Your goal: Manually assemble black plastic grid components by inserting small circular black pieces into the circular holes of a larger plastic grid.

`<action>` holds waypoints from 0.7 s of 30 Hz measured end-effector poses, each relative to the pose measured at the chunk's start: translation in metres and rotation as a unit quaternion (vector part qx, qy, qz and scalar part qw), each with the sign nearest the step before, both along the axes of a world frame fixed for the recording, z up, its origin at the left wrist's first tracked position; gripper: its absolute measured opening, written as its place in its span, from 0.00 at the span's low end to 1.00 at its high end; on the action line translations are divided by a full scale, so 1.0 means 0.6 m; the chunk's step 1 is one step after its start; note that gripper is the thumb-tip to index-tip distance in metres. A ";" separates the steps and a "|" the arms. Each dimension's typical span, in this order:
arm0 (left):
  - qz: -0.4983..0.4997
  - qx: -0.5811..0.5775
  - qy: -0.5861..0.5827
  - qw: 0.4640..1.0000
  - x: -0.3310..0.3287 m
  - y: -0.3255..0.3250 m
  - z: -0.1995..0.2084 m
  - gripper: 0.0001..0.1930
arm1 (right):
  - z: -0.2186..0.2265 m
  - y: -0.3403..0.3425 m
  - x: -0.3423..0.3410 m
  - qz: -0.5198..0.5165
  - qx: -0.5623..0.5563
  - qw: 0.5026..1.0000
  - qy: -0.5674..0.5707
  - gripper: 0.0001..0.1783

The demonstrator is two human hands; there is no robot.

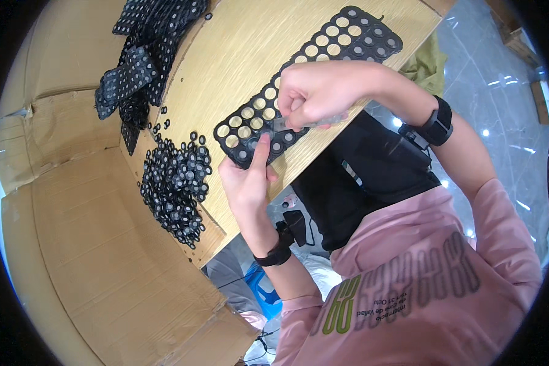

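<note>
A long black rubber-like sheet [233, 132] lies slantwise across the table, with rows of round spots. Many spots are open holes showing the wood; those along the near edge and right end still have grey-centred discs in them. My left hand [247, 186] grips its left end, thumb pressed on top beside the discs, other fingers mostly hidden. Closed in a fist, my right hand [314, 91] holds a slim tool with a clear handle [335, 120]. The tool's flat tip touches or hovers just over the sheet near my left thumb; I cannot tell which.
Small black ring-like discs [174, 189] are heaped at the table's left edge. Beyond them hangs a stack of black disc sheets [155, 49]. Cardboard walls [104, 226] stand along the left. The wooden table [238, 43] ends close to my body.
</note>
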State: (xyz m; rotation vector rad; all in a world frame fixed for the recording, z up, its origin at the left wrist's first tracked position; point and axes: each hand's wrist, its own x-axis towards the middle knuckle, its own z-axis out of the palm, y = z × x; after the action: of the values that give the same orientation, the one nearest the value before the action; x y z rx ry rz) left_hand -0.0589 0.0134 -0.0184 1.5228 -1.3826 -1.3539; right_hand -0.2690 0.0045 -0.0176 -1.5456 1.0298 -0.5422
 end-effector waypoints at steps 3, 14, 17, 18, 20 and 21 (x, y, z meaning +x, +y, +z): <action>0.007 -0.014 0.010 1.000 -0.004 0.006 0.005 0.06 | -0.002 -0.002 0.000 0.002 0.008 1.000 0.012 0.10; 0.039 -0.078 -0.003 0.996 -0.013 0.016 -0.005 0.06 | -0.005 0.003 0.006 -0.001 -0.028 1.000 -0.003 0.11; 0.035 -0.085 -0.022 0.996 -0.013 0.016 -0.005 0.06 | -0.003 0.004 0.008 -0.008 -0.029 1.000 0.007 0.12; 0.034 -0.084 -0.021 0.996 -0.014 0.017 -0.005 0.06 | -0.004 0.004 0.009 -0.009 -0.028 1.000 0.008 0.12; 0.048 -0.082 -0.014 0.995 -0.015 0.018 -0.002 0.06 | -0.007 0.004 0.009 -0.002 -0.052 0.999 0.000 0.12; 0.044 -0.083 -0.005 0.996 -0.016 0.018 0.000 0.05 | -0.009 0.004 0.010 -0.002 -0.052 0.999 0.001 0.12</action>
State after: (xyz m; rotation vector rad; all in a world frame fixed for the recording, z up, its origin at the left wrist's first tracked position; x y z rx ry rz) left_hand -0.0683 0.0242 -0.0184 1.4636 -1.3810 -1.1493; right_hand -0.2627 0.0069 -0.0227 -1.6350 1.0194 -0.6051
